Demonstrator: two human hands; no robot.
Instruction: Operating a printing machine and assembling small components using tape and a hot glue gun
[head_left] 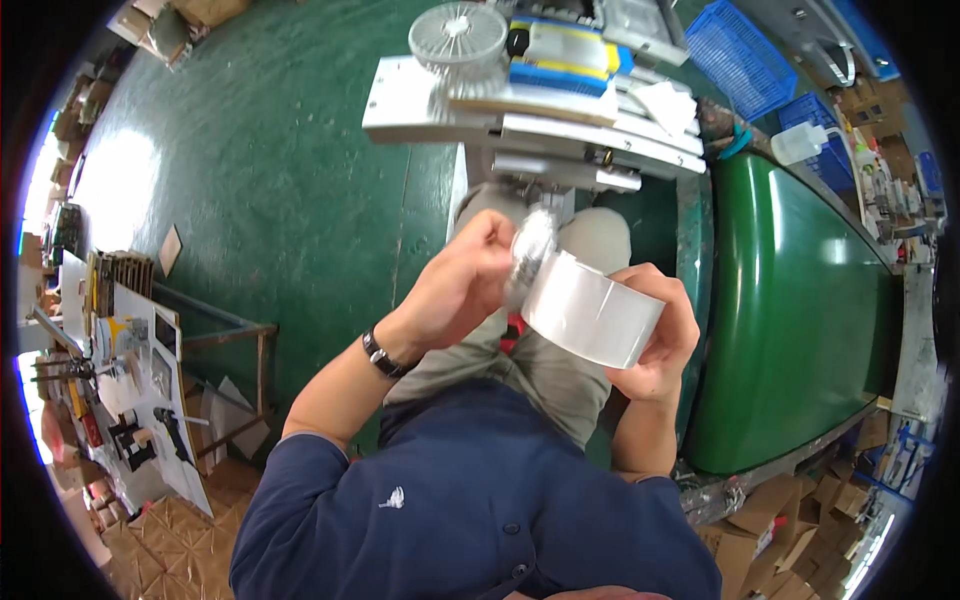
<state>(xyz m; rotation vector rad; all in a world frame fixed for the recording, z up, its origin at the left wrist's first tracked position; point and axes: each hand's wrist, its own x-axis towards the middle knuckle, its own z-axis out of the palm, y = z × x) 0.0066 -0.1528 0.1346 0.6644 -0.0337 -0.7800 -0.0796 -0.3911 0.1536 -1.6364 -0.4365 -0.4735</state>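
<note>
Head view: right hand [655, 335] cups a clear tape roll [590, 308] from below, fingers wrapped round it, held over the lap. Left hand [462, 285] (wrist bent, watch [385, 357] showing) pinches crumpled film [528, 252] at the roll's top edge, btwn both hands.

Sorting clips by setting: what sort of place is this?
Probably a factory packing line: a green conveyor belt alongside, blue plastic crates, cardboard cartons, and a roll of clear tape in both hands.
</note>
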